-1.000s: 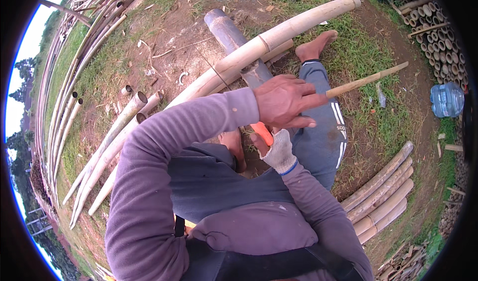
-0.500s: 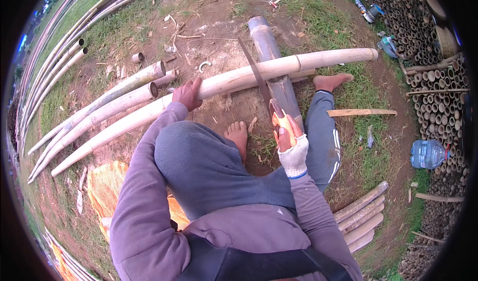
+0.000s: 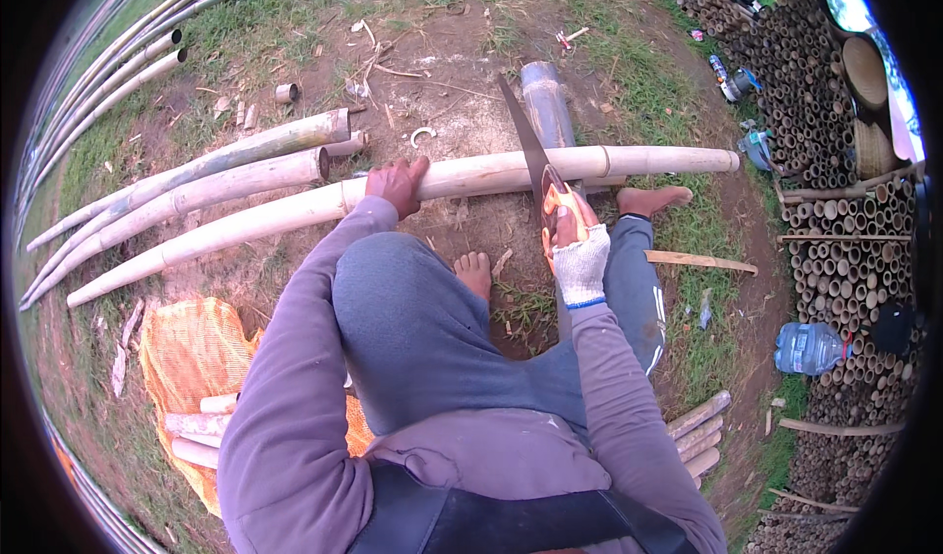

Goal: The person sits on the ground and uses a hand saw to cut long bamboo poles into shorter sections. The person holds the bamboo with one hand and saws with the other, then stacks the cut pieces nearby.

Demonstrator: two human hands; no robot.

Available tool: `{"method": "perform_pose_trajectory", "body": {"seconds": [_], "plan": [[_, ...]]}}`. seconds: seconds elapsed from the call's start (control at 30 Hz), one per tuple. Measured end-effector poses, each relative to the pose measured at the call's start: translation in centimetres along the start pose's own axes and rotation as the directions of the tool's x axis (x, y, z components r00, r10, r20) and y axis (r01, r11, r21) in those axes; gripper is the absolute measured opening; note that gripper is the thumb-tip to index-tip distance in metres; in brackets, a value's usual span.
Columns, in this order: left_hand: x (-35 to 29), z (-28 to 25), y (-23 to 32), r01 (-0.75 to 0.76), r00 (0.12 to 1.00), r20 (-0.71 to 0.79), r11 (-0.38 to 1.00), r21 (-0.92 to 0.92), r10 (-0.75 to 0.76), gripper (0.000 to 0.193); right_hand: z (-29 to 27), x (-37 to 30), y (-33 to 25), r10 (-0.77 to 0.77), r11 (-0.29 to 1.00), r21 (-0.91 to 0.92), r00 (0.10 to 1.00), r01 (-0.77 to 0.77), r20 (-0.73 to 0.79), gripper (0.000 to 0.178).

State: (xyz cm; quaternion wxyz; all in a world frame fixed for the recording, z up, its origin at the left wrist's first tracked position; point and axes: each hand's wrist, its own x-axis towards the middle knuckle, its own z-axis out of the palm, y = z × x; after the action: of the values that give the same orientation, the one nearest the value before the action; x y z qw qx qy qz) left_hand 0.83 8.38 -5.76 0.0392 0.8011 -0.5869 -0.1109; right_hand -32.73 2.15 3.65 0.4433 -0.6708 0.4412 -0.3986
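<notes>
Bamboo pole (image 3: pixel 471 172) is lying across the grey log (image 3: pixel 548 107), and the bare left hand (image 3: pixel 397 187) is clasping it to the left of that log, its fingers bending over the rounded top and its underside staying hidden from us. Nearer the log, the right hand (image 3: pixel 581 255), in a pale knitted glove with bare fingers, is closing around the orange handle of a saw (image 3: pixel 526 137); the blade is slanting over the pole just left of the log, though whether its teeth are touching, I can't tell. Moving outward, a second pale pole (image 3: pixel 604 182) is showing beneath the first at the log, and a bare foot (image 3: pixel 653 199) is resting to the log's right. Farther left of the log, more cut poles (image 3: pixel 250 176) are lying, and an orange mesh sack (image 3: pixel 187 343) is spreading on the left, nearer the wearer than the log; well to the log's right, a clear blue jug (image 3: pixel 810 348) is standing out. On handling, this pole is looking stiff, fairly heavy for its length, smooth enough to be rolling or slipping, so a firm grasp over the top, left of the log and clear of the blade, is seeming the soundest hold.
</notes>
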Motion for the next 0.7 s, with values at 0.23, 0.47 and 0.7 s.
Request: {"method": "perform_pose_trajectory", "body": {"seconds": [0.23,0.47,0.7], "plan": [[-0.8,0.9,-1.7,0.037,0.999,-0.022,0.999,-0.013,-0.037,0.060,-7.5,-14.1,-4.1,0.138,0.990,-0.035,0.989,-0.136,0.045,0.052],[0.4,0.8,-0.2,-0.007,0.999,-0.041,1.000,-0.009,0.007,0.060,-0.5,0.3,-0.7,0.053,0.998,0.043,0.997,-0.056,0.057,0.035],[-1.2,0.8,-1.6,0.026,1.000,0.016,1.000,-0.008,-0.025,0.073,-5.6,-9.6,-1.5,0.115,0.992,0.048,0.992,-0.118,0.060,0.046]]}}
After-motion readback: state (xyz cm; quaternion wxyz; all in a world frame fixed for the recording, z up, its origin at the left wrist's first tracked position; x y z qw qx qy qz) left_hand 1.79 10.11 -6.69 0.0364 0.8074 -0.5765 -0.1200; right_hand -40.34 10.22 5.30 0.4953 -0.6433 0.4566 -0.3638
